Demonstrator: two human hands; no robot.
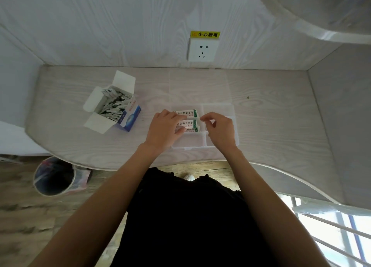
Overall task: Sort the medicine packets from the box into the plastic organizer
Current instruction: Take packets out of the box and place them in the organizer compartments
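Standing at a pale wood-grain table [271, 126], both arms reaching over a clear organizer [220, 108] lying open near the front edge, lid [198, 85] folded back flat toward the wall. Left hand [163, 129] resting over the organizer's left compartments, fingers [180, 130] bent down onto two packets [187, 112] lying one behind the other there, pressing or pinching them; hard telling which. Right hand [219, 129] hovering just beside, over the middle divider, fingers loosely curled with thumb and forefinger nearly meeting at the packets' right end; holding anything or not, cannot tell. Sitting well to the left, a blue-and-white box [120, 110], flaps open, crammed with more packets on end. Showing on the wall behind, a socket [202, 49] under a yellow sticker [205, 34]. Standing on the floor at lower left, a bin [53, 176].
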